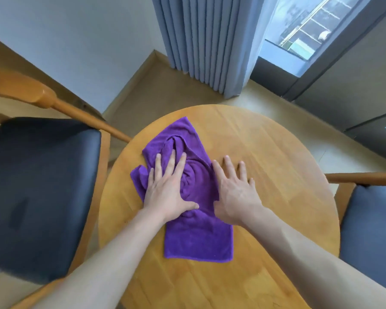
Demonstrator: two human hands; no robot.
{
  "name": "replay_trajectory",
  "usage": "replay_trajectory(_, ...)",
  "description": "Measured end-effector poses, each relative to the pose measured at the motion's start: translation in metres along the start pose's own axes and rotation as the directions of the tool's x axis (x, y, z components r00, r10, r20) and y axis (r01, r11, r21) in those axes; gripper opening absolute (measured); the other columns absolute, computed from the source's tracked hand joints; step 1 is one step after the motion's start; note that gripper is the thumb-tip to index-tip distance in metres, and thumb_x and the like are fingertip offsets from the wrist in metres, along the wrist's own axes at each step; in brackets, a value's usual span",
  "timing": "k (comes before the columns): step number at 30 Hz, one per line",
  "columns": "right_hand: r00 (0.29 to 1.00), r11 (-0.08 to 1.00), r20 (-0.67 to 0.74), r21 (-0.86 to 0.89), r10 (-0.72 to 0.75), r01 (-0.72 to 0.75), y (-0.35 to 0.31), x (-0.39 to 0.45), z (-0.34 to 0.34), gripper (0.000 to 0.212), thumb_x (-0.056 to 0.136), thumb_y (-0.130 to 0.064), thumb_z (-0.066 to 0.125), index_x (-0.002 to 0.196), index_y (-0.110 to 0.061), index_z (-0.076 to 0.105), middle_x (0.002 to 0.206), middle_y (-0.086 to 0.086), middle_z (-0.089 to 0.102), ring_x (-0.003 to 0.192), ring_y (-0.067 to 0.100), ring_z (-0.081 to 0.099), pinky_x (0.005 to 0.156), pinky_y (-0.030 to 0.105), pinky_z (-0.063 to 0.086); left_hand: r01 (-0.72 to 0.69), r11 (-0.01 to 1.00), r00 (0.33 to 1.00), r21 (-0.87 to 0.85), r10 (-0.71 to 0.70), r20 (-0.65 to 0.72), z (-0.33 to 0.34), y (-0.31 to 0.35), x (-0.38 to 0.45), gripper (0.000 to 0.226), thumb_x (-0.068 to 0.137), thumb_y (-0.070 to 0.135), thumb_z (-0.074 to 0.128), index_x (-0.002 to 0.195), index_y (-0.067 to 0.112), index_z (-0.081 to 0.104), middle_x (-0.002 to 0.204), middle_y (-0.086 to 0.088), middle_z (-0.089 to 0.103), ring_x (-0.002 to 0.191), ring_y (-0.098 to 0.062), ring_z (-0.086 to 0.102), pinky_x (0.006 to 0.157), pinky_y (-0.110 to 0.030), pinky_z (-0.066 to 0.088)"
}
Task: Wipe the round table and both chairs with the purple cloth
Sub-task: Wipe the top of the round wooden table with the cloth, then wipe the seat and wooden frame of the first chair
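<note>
Both hands press flat on the purple cloth on the round table.

The left hand (168, 190) lies palm down with fingers straight and slightly spread, pressing the bunched middle of the purple cloth (196, 237), its thumb stretched right across a fold. The right hand (234, 195) is also flat with fingers fanned wide; its thumb side and palm edge rest on the cloth's right border while its fingertips touch bare wood. The soft, plush cloth is twisted into swirled folds under and beyond the left fingers and lies smooth and rectangular near the wrists. It sits left of centre on the round table (283, 157) of glossy planked wood. A black-cushioned wooden chair (40, 186) stands left, another chair (370, 228) right.
</note>
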State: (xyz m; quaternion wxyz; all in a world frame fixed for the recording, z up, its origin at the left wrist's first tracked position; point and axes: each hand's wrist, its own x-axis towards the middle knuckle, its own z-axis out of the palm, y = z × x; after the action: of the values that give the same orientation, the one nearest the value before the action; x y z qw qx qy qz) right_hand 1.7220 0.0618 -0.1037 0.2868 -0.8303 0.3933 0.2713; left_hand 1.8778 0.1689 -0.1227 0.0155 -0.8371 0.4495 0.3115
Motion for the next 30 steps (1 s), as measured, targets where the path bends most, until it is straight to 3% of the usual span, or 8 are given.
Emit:
replay_trajectory(5,0.999,0.997,-0.002,-0.064,0.035,-0.035,-0.005,0.0,0.007,0.109,0.084,-0.062,0.057,0.161,-0.024,-0.01,0.167,0.0,-0.023,0.154,0.042,-0.012,0.12,0.064,0.018,0.23,0.971,0.973,-0.063,-0.229,0.022,0.04,-0.031,-0.085,0.141,0.073,0.074,0.073,0.152,0.035,-0.036,0.167,0.002,-0.031,0.151,-0.034,-0.033,0.128,-0.053,-0.001)
replay_trajectory(9,0.997,0.982,-0.05,-0.18,0.053,-0.061,-0.012,0.0,0.003,0.096,0.08,-0.038,0.06,0.159,-0.019,0.008,0.168,0.008,-0.001,0.153,0.041,0.008,0.118,0.057,0.028,0.251,0.961,0.968,-0.113,-0.249,0.032,0.06,-0.035,-0.123,0.117,0.088,0.073,0.056,0.153,0.035,-0.033,0.168,0.004,-0.027,0.152,-0.03,-0.031,0.128,-0.051,0.003)
replay_trajectory(13,0.958,0.972,-0.205,-0.163,-0.2,0.168,-0.045,-0.011,0.019,0.055,0.081,-0.026,0.056,0.133,-0.013,0.05,0.143,0.009,0.044,0.128,0.033,0.043,0.104,0.045,0.041,0.204,0.962,0.979,-0.184,-0.199,0.043,0.048,-0.057,-0.135,0.087,0.098,0.057,0.049,0.161,0.042,-0.009,0.171,0.014,-0.012,0.158,-0.019,-0.014,0.126,-0.043,0.01)
replay_trajectory(18,0.929,0.926,-0.129,-0.207,-0.346,0.316,-0.101,-0.028,0.079,0.039,0.093,-0.032,0.048,0.131,-0.021,0.046,0.132,0.001,0.044,0.115,0.025,0.047,0.092,0.037,0.043,0.161,0.891,0.979,-0.425,-0.2,-0.048,0.035,-0.084,-0.152,0.05,0.099,0.024,0.059,0.147,0.035,0.051,0.163,0.014,0.033,0.156,-0.013,0.015,0.124,-0.034,0.019)
replay_trajectory(21,0.937,0.93,-0.136,-0.234,-0.321,0.285,-0.116,-0.037,0.1,0.026,0.093,-0.025,0.047,0.118,-0.021,0.05,0.116,0.001,0.049,0.102,0.025,0.051,0.083,0.036,0.04,0.111,0.843,0.955,-0.526,-0.237,-0.177,0.035,-0.092,-0.16,0.025,0.09,0.012,0.07,0.112,0.023,0.07,0.124,0.011,0.065,0.124,-0.009,0.054,0.106,-0.018,0.038)
replay_trajectory(23,0.944,0.927,-0.089,-0.24,-0.316,0.288,-0.116,-0.043,0.108,0.022,0.094,-0.026,0.045,0.116,-0.022,0.046,0.113,-0.002,0.049,0.104,0.023,0.051,0.086,0.035,0.039,0.128,0.795,0.92,-0.593,-0.319,-0.229,0.034,-0.096,-0.161,0.032,0.084,0.01,0.074,0.109,0.026,0.062,0.11,0.016,0.062,0.104,0.0,0.057,0.087,-0.012,0.041)
replay_trajectory(27,0.95,0.943,-0.059,-0.156,-0.307,0.295,-0.113,-0.05,0.108,0.016,0.092,-0.023,0.046,0.107,-0.022,0.039,0.108,-0.005,0.046,0.103,0.02,0.048,0.088,0.032,0.039,0.213,0.665,0.879,-0.716,-0.451,-0.157,0.031,-0.113,-0.145,0.071,0.08,0.012,0.08,0.14,0.031,0.046,0.127,0.015,0.037,0.11,0.0,0.05,0.092,-0.014,0.039)
replay_trajectory(30,0.953,0.951,-0.049,-0.091,-0.3,0.294,-0.118,-0.05,0.11,0.023,0.088,-0.017,0.05,0.098,-0.023,0.031,0.101,-0.007,0.038,0.09,0.017,0.038,0.082,0.028,0.035,0.306,0.668,0.901,-0.679,-0.434,-0.02,0.036,-0.125,-0.134,0.069,0.081,0.018,0.08,0.141,0.026,0.046,0.129,0.012,0.034,0.116,-0.01,0.051,0.091,-0.012,0.033)
